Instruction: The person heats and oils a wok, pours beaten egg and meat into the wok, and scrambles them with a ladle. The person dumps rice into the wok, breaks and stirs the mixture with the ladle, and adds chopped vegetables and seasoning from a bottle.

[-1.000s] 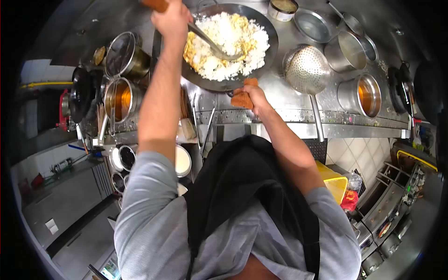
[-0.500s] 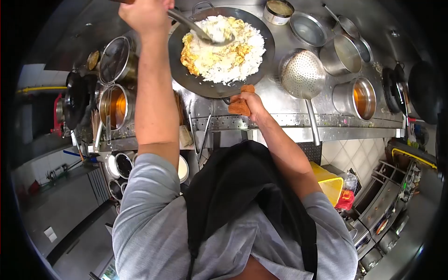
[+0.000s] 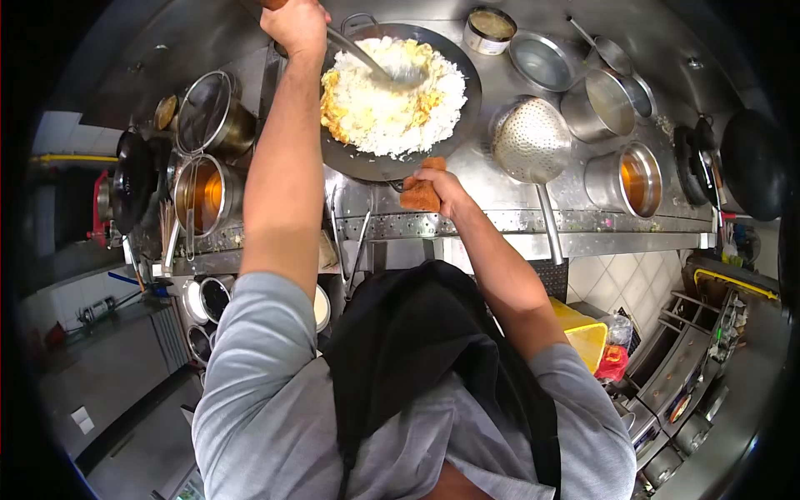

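My left hand (image 3: 297, 29) is closed around the wooden end of a long metal ladle (image 3: 357, 52). The ladle's head is down in white rice mixed with yellow egg (image 3: 392, 112), partly blurred. Rice and egg sit in a dark wok (image 3: 354, 165) on the steel stove top. At the wok's near rim, my right hand (image 3: 446, 187) is closed on a folded brown cloth (image 3: 421, 197), pressed against the small loop handle there. A second loop handle shows at the far rim.
A perforated skimmer (image 3: 532, 142) lies right of the wok. Beyond it stand metal pots (image 3: 598, 107), a pot of amber liquid (image 3: 625, 179) and an open tin (image 3: 489, 32). More pots (image 3: 208, 193) stand at left. Tongs (image 3: 354, 237) hang over the near edge.
My left hand and the ladle have shifted right and slightly down; the ladle's head has moved into the rice. My right hand still grips the cloth at the wok's handle. The view has shifted slightly.
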A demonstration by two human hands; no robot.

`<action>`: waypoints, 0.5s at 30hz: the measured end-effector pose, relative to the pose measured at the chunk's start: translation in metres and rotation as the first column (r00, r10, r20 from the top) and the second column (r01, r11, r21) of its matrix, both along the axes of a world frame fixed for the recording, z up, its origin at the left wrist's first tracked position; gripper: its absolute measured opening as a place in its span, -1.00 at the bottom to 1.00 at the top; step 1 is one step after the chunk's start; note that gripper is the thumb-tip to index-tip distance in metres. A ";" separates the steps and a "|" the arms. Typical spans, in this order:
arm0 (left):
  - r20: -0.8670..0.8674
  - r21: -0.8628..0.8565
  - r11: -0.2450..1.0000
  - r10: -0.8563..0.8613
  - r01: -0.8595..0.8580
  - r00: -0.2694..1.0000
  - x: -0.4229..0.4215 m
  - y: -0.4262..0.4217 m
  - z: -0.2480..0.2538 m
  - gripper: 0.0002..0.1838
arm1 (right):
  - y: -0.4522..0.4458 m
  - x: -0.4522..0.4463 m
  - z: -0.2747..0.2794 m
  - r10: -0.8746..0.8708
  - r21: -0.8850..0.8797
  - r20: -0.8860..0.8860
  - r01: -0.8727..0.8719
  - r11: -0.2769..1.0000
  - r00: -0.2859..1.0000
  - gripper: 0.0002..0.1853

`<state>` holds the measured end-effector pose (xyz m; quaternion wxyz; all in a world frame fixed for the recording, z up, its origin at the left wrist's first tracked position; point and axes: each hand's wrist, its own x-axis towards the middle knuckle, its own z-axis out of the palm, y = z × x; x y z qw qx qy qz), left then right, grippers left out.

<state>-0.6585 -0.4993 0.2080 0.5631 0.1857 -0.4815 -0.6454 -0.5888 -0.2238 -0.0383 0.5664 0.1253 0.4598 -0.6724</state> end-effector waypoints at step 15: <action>0.220 0.061 0.993 0.086 -0.101 0.972 0.068 0.000 0.035 -0.73 | 0.050 0.098 0.044 -0.056 -0.018 -0.079 0.055 0.998 0.995 -0.57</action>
